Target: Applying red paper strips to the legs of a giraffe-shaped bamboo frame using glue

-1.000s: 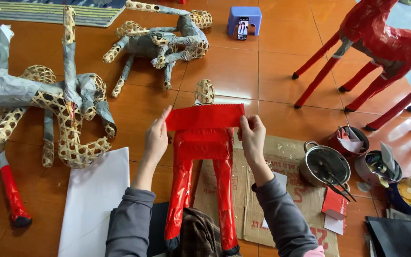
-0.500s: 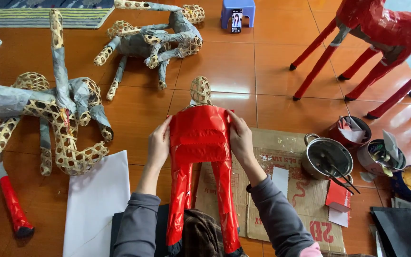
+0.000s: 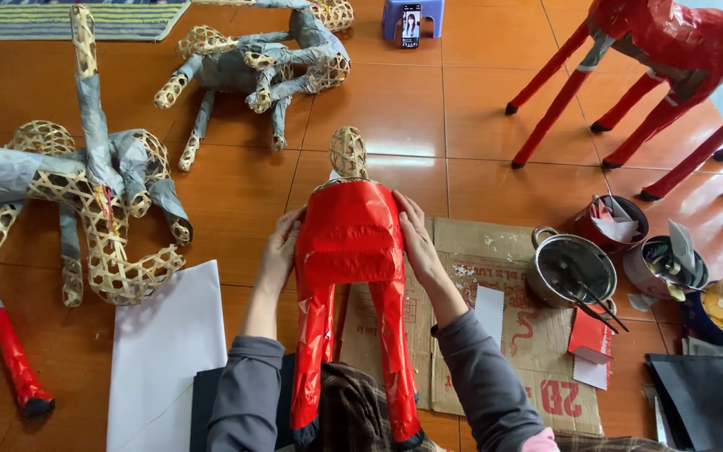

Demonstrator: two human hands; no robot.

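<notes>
at frame centre, a red-wrapped woven animal figure (image 3: 349, 251), body glossy red, bare wicker head poking out at its top, two red legs running down toward the bottom edge. left hand (image 3: 279, 251) flat against the figure's left flank, fingers spread and pressing, not curled round anything. right hand (image 3: 414, 237) likewise laid open along the right flank, palm on the red wrap. grey sleeves rising from the bottom of the frame.

under and right of the figure, a flattened brown cardboard sheet (image 3: 504, 335) with red printing on its lower right part. on it, a small white slip (image 3: 489, 311); just off its right edge, a small red packet (image 3: 589, 335). right of centre, a steel pot (image 3: 571, 269) with sticks inside; beyond it a red tin (image 3: 611, 222) holding paper scraps.

lower left, a white paper sheet (image 3: 165, 351). left side, a grey-taped wicker frame (image 3: 85, 197); another (image 3: 257, 63) at upper centre. upper right, a finished red figure (image 3: 654, 50) standing on thin legs. top centre, a blue stool (image 3: 412, 12) with a phone propped on it.
</notes>
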